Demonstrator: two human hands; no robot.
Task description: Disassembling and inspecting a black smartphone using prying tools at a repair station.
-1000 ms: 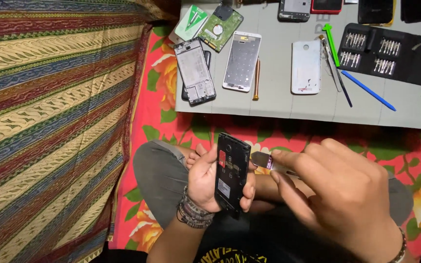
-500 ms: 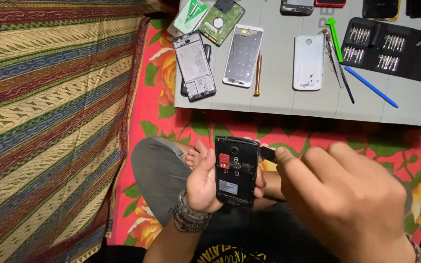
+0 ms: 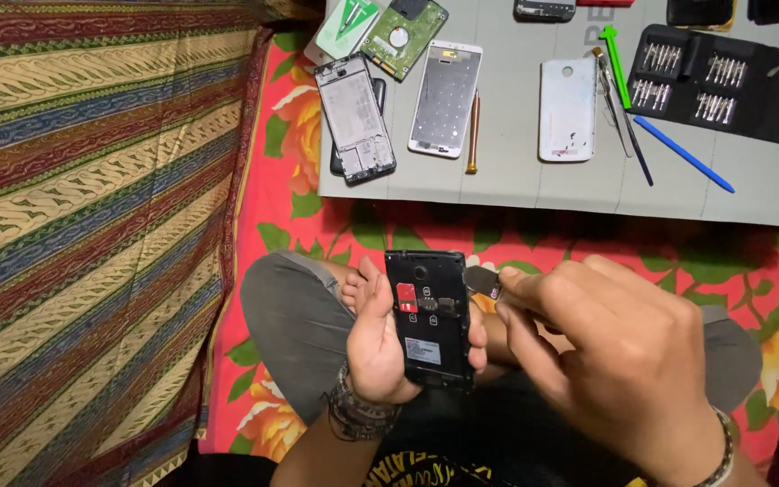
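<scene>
My left hand (image 3: pixel 376 338) holds a black phone (image 3: pixel 429 317) upright with its back cover off, so the card slots and a small red card show. My right hand (image 3: pixel 610 356) pinches a small dark card (image 3: pixel 482 281) at the phone's upper right edge, touching or nearly touching the phone. Both hands are over my lap, just below the grey work mat (image 3: pixel 516 185).
On the mat lie a black phone frame (image 3: pixel 354 117), a white phone frame (image 3: pixel 444 97), a white back cover (image 3: pixel 567 110), a green circuit board (image 3: pixel 404 36), a small screwdriver (image 3: pixel 472 133), tweezers, a blue pry tool (image 3: pixel 683 154), green pry tools and a black bit case (image 3: pixel 719 83). Striped cloth lies at left.
The phone has turned to face the camera squarely. My right hand has lifted the small card up from beside the phone's middle to its upper right edge.
</scene>
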